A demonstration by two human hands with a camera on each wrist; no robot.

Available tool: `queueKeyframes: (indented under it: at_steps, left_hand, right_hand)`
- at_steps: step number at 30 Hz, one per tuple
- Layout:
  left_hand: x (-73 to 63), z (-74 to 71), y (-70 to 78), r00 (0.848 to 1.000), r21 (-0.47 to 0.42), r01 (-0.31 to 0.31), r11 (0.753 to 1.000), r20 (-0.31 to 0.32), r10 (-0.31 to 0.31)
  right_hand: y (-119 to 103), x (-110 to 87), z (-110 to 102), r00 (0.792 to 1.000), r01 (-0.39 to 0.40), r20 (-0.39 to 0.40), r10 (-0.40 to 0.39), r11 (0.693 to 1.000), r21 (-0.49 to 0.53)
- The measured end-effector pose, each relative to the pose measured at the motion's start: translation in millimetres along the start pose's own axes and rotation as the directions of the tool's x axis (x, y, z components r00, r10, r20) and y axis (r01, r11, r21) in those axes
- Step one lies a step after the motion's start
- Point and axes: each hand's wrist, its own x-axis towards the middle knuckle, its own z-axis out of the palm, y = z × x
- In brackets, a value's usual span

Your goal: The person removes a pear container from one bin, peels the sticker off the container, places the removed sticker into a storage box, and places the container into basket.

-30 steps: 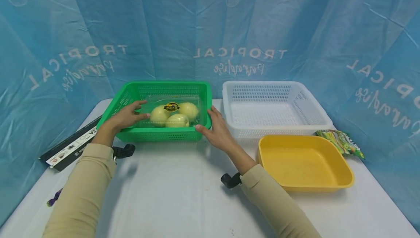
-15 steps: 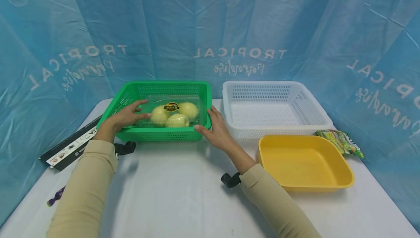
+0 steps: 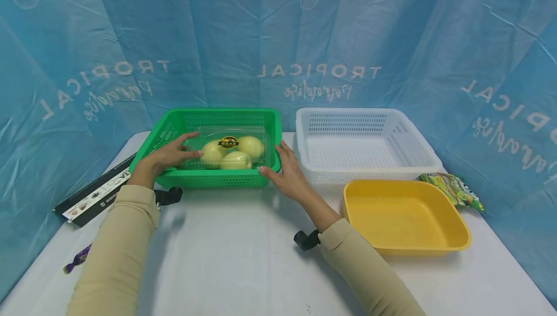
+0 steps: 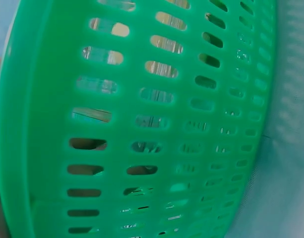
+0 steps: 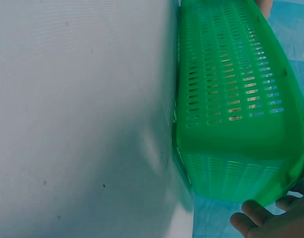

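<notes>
A clear plastic box with three round pale yellow-green fruits and a dark label lies inside the green basket. My left hand reaches over the basket's left side. Its thumb and index finger are spread and extended at the box's left end; whether they press on it is hard to tell. My right hand holds the basket's near right corner, thumb at the front rim and fingers along the outer right side. In the left wrist view the perforated basket wall hides most of that hand.
To the right stand a white basket and a yellow tub, with a green snack bag behind. At left lie a long black-and-white box and a purple wrapped candy. A blue curtain hangs behind the table.
My left hand and forearm have shifted slightly to the right, the fingers further along the clear box. My right hand and the basket have stayed about in place.
</notes>
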Motion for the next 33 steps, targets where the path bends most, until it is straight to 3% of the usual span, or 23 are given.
queueKeyframes:
  at_steps: [18, 33]
  left_hand:
    - [-1.3, 1.4, -0.9, 0.995, -0.002, -0.024, 1.000, -0.098, 0.024]
    - [-5.7, 5.1, 7.8, 0.974, -0.085, -0.101, 0.991, -0.214, 0.081]
  right_hand:
    - [-0.8, -1.5, -0.9, 1.000, 0.006, 0.007, -0.006, 1.000, -0.018]
    - [0.5, -0.2, -1.4, 1.000, 0.015, 0.012, -0.014, 0.999, -0.030]
